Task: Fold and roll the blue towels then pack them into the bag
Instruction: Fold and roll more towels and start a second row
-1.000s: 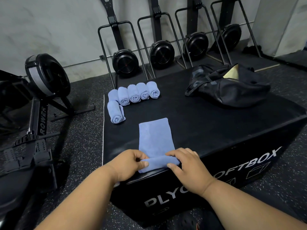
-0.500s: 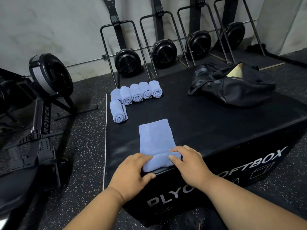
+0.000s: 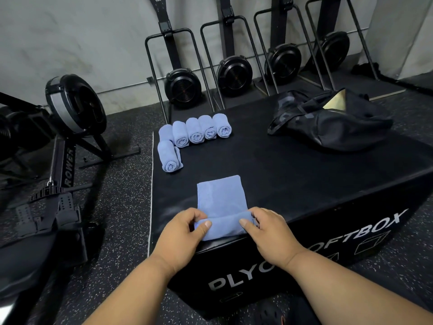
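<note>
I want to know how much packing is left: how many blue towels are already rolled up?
6: five rolled blue cloth towels in a row at the black box's far left, one in front; more may be hidden.

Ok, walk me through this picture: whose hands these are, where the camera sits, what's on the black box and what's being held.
There is no machine here. A person wears a camera on the head, looking down at their own two hands. The left hand and right hand each grip an end of a blue towel, rolling up its near edge while the rest lies flat. It rests on a black padded gym box. Six finished rolled towels sit at the far left of the box, and a black bag lies at the far right, with nothing blue showing in it. Exercise machines stand behind.
</note>
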Tool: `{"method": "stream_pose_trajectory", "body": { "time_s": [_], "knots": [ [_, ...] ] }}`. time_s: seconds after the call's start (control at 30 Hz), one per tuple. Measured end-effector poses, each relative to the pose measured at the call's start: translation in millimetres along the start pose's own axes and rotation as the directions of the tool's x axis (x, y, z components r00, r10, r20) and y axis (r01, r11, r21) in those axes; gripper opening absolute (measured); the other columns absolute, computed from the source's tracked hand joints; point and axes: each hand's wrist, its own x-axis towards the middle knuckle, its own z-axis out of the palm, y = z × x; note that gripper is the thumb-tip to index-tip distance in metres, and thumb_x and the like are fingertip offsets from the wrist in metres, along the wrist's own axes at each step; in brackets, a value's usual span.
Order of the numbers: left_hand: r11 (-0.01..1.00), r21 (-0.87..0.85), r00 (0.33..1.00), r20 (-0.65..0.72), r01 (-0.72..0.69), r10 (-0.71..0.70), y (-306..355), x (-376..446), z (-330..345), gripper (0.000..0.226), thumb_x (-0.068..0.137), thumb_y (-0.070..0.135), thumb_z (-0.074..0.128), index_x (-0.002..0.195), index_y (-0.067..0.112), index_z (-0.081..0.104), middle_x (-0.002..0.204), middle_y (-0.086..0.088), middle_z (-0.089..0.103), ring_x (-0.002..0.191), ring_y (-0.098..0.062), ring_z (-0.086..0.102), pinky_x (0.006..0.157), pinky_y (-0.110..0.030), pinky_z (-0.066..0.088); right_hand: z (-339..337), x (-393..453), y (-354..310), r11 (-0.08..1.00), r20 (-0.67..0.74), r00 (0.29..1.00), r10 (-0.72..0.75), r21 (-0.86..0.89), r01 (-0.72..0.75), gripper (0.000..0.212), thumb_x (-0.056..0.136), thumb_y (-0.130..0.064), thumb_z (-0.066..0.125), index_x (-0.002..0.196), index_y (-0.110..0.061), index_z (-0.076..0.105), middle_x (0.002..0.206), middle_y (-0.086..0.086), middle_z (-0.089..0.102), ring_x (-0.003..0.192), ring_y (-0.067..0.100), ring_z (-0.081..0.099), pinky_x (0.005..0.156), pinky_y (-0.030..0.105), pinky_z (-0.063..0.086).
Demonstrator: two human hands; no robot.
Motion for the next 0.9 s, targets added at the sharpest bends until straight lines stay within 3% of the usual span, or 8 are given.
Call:
{"method": "stream_pose_trajectory", "body": {
  "time_s": [0.1, 0.23, 0.37, 0.43, 0.53, 0.67, 0.77, 0.9],
  "knots": [
    [0.981, 0.073, 0.984, 0.006, -0.181, 0.181, 1, -9, 1, 0.032, 0.082, 0.037, 0.084, 0.109, 0.039, 0.067, 0.115, 0.021, 0.059, 0.111, 0.0, 0.057, 0.097, -0.013, 0.04, 4, 3, -3, 0.998, -0.039, 0.999, 0.022, -0.054, -0.024, 0.04, 0.104, -0.046, 0.05, 0.078, -0.015, 0.049, 0.077, -0.005, 0.056, 0.081, 0.014, 0.051, 0.078, 0.032, 0.035],
    [0.953, 0.228, 0.978, 0.105, -0.201, 0.181, -5, -9, -2, 0.037, 0.084, 0.045, 0.077, 0.118, 0.048, 0.065, 0.111, 0.027, 0.063, 0.112, 0.002, 0.052, 0.098, -0.018, 0.04, 7, 5, -8, 0.997, -0.067, 0.996, 0.059, -0.049, -0.062, 0.043, 0.104, -0.046, 0.049, 0.071, -0.02, 0.042, 0.071, -0.008, 0.05, 0.074, 0.012, 0.048, 0.077, 0.032, 0.035],
    [0.993, 0.108, 0.973, 0.232, -0.042, 0.016, -1, 3, -6, 0.018, 0.093, 0.05, 0.065, 0.103, 0.037, 0.071, 0.092, 0.018, 0.073, 0.089, -0.004, 0.064, 0.088, -0.031, 0.051, 9, 0, -9, 0.999, -0.118, 0.992, 0.042, 0.022, -0.039, 0.019, 0.103, -0.046, 0.052, 0.11, -0.031, 0.062, 0.106, -0.015, 0.057, 0.099, 0.011, 0.055, 0.097, 0.035, 0.043],
    [0.995, 0.035, 0.951, 0.295, 0.09, -0.096, -2, 10, -9, 0.041, 0.088, 0.059, 0.061, 0.091, 0.019, 0.068, 0.079, 0.016, 0.066, 0.072, -0.009, 0.057, 0.083, -0.041, 0.05, 7, -2, -7, 0.995, -0.08, 0.997, -0.002, 0.103, 0.01, 0.036, 0.1, -0.043, 0.058, 0.137, -0.042, 0.053, 0.124, -0.02, 0.049, 0.113, 0.009, 0.05, 0.104, 0.031, 0.041],
    [0.974, -0.06, 0.92, 0.346, 0.217, -0.184, -3, 16, -11, 0.045, 0.083, 0.06, 0.063, 0.075, 0.016, 0.063, 0.07, 0.011, 0.056, 0.068, -0.009, 0.047, 0.074, -0.037, 0.041, 5, -1, -3, 0.995, -0.011, 0.999, -0.046, 0.093, 0.047, 0.054, 0.095, -0.038, 0.067, 0.145, -0.046, 0.047, 0.125, -0.025, 0.048, 0.113, 0.006, 0.047, 0.105, 0.031, 0.043],
    [0.966, -0.078, 0.913, 0.352, 0.248, -0.206, -4, 16, -11, 0.048, 0.083, 0.06, 0.064, 0.085, 0.012, 0.066, 0.076, 0.013, 0.062, 0.071, -0.006, 0.053, 0.079, -0.035, 0.044, 1, 8, 1, 0.994, 0.031, 0.999, -0.036, 0.101, 0.033, 0.041, 0.092, -0.03, 0.067, 0.131, -0.042, 0.059, 0.119, -0.024, 0.057, 0.114, 0.003, 0.051, 0.104, 0.03, 0.046],
    [0.981, 0.193, 0.993, 0.112, 0.018, -0.04, -6, 6, -10, 0.024, 0.092, 0.053, 0.063, 0.101, 0.032, 0.063, 0.1, 0.022, 0.059, 0.094, -0.001, 0.055, 0.093, -0.029, 0.045, 1, 12, 0, 0.992, 0.032, 0.998, -0.05, 0.117, 0.046, 0.015, 0.092, -0.033, 0.07, 0.106, -0.038, 0.066, 0.098, -0.016, 0.063, 0.097, 0.005, 0.056, 0.086, 0.026, 0.047],
    [0.947, 0.253, 0.979, 0.09, -0.2, 0.182, -9, -8, -11, 0.056, 0.081, 0.063, 0.068, 0.13, 0.042, 0.05, 0.126, 0.027, 0.049, 0.117, 0.002, 0.044, 0.104, -0.018, 0.035, 3, 15, -4, 0.996, -0.002, 0.999, -0.053, 0.071, 0.053, 0.015, 0.094, -0.041, 0.068, 0.084, -0.038, 0.057, 0.08, -0.008, 0.057, 0.085, 0.009, 0.055, 0.073, 0.024, 0.041]
  ]
}}
